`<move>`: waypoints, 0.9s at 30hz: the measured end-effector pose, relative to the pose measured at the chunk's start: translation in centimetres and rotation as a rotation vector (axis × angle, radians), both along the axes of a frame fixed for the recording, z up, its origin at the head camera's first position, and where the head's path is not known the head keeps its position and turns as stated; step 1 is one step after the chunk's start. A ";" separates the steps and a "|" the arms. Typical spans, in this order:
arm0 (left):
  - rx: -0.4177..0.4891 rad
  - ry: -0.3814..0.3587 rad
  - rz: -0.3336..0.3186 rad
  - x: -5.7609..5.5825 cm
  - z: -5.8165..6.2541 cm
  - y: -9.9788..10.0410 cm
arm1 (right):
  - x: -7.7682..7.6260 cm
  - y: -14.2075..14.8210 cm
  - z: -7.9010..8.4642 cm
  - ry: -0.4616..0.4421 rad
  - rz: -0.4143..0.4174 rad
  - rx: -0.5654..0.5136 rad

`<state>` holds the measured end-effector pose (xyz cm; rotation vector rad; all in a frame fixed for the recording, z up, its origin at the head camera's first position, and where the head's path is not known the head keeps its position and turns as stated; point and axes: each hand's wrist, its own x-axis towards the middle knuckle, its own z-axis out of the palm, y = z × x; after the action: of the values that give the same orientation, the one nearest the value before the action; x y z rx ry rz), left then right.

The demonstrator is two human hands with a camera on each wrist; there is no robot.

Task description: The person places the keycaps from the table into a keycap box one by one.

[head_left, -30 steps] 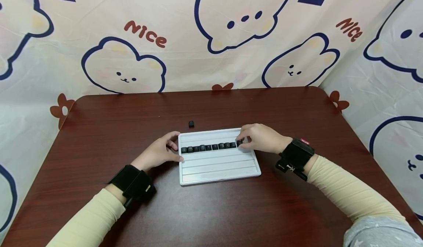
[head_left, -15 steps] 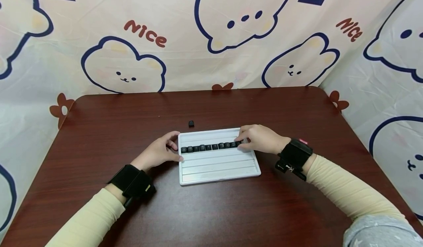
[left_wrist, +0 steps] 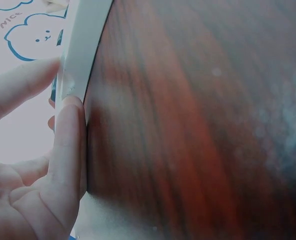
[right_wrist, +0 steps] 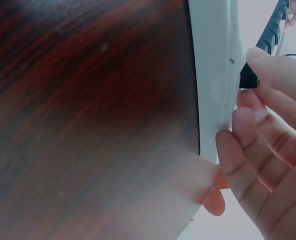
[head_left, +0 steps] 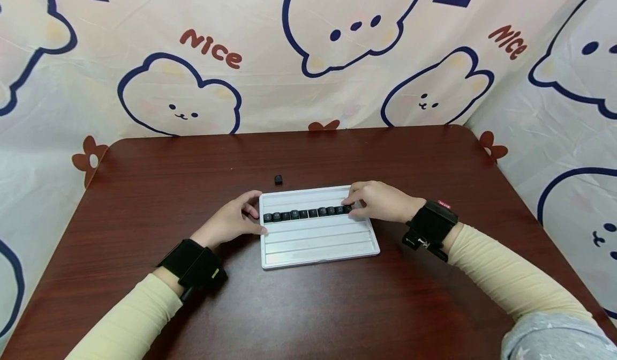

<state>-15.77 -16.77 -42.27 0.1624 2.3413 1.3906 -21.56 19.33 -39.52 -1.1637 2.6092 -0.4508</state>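
A white ridged tray (head_left: 320,243) lies on the table, with a row of black keycaps (head_left: 303,214) along one of its upper grooves. At the tray's left side, my left hand (head_left: 231,219) holds the edge, its thumb (left_wrist: 69,125) against the rim and its index finger farther up. My right hand (head_left: 383,202) is over the tray's right part. It pinches the end keycap (right_wrist: 248,78) of the row between thumb and index finger. In the right wrist view the other fingers curl beside the tray's rim. Fingers partly cover that keycap in the head view.
One loose black keycap (head_left: 278,180) sits on the brown table (head_left: 308,312) just beyond the tray's far edge. A printed cloth (head_left: 270,92) hangs behind the table and along its sides. Black bands with cameras are strapped on both wrists.
The right hand has slid the end keycap slightly left, and the small gap between it and the row has closed. My left hand stays at the tray's edge.
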 end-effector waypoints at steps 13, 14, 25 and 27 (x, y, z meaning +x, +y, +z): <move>-0.011 0.004 0.002 0.0 0.1 0.1 | -0.1 0.0 0.0 -0.021 -0.009 0.007; -0.013 0.006 0.003 0.0 0.1 0.1 | -0.2 0.0 0.0 -0.021 -0.012 0.009; -0.005 -0.007 0.012 0.1 0.1 0.1 | -0.4 -0.1 0.4 -0.075 -0.025 0.017; -0.002 -0.011 0.015 0.2 0.1 0.1 | -0.5 -0.1 0.6 -0.080 -0.015 0.023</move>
<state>-15.60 -16.64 -42.21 0.1366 2.3388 1.3929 -22.03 19.25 -38.91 -1.0964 2.5503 -0.4599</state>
